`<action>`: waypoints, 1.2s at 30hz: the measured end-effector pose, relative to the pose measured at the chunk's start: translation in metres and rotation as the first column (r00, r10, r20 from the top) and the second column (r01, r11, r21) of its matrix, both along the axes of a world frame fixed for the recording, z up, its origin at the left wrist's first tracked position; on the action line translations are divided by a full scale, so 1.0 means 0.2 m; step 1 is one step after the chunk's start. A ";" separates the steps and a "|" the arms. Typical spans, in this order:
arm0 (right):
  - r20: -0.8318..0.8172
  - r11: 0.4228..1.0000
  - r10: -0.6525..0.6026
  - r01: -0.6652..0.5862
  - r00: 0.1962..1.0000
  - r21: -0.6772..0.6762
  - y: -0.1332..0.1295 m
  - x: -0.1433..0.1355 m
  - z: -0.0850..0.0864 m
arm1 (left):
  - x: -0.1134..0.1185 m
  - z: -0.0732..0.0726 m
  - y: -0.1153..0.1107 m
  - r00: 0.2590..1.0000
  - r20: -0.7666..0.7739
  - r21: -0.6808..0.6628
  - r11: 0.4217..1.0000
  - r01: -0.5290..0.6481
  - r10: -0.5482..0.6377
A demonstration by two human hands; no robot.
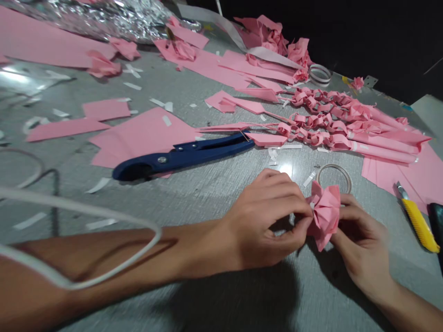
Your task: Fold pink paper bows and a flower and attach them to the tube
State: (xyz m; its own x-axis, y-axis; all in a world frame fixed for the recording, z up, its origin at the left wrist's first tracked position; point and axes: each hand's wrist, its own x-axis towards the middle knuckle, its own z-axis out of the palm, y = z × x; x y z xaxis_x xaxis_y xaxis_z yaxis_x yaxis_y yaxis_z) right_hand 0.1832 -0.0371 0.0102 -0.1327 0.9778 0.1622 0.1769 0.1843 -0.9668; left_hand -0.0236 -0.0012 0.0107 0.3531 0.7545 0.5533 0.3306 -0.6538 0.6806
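Note:
A folded pink paper flower (325, 213) is held between my two hands, low and right of centre. My left hand (272, 221) pinches its left edge with thumb and index finger, beside a small white bit on the paper. On the flower's right side, my right hand (362, 242) grips it with thumb and fingers, the fingertips partly hidden behind the petals. Just behind the flower, a roll of tape (334, 167) lies on the grey table (214, 189).
Blue-handled scissors or cutters (187, 157) lie across pink sheets (148, 133). Pink paper chains (314, 122) stretch across the back right. A yellow cutter (418, 223) lies at the right. Silver foil (114, 16) is at the back left; a white cable (114, 214) crosses above my left forearm.

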 end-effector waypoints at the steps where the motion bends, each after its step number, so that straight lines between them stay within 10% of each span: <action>1: 0.006 1.000 0.002 -0.002 1.000 0.003 0.00 0.00 0.00 | 0.00 0.00 0.00 1.000 -0.007 0.008 1.000 -0.001 0.001; 36: 0.183 0.990 -0.009 -0.018 0.983 0.142 -0.02 0.02 -0.02 | 0.01 -0.04 0.00 0.995 0.095 -0.051 0.998 0.040 -0.035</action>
